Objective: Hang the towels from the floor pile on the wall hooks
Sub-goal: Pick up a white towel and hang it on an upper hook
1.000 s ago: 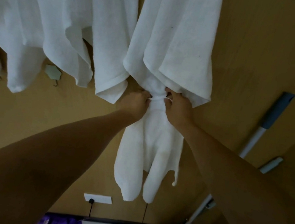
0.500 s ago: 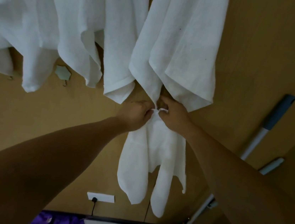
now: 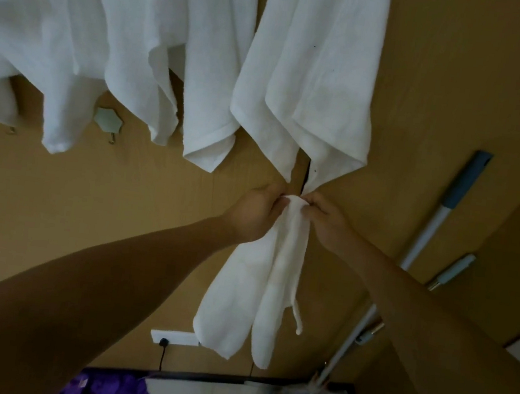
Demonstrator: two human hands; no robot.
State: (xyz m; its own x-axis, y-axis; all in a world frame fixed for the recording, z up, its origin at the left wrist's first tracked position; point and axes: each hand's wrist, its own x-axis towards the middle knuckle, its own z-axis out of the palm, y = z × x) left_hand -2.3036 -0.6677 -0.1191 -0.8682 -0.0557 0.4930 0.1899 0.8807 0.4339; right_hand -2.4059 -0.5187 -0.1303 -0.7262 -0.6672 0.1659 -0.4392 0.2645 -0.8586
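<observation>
While both arms reach up in the head view, the left hand [image 3: 255,211] and right hand [image 3: 326,221] pinch the bunched top of a small white cloth towel [image 3: 253,291], now lower and clear of the hanging white towel [image 3: 312,82]; its hook is hidden, so hanging looks unfinished.

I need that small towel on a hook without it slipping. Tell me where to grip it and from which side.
Grip the small towel at its bunched top fold, pinching from both sides, as the left hand and right hand do now. Its two lobes hang limp and loose below, so only the gathered top gives a firm hold, probably also leaving a ridge to catch a wall hook.
</observation>
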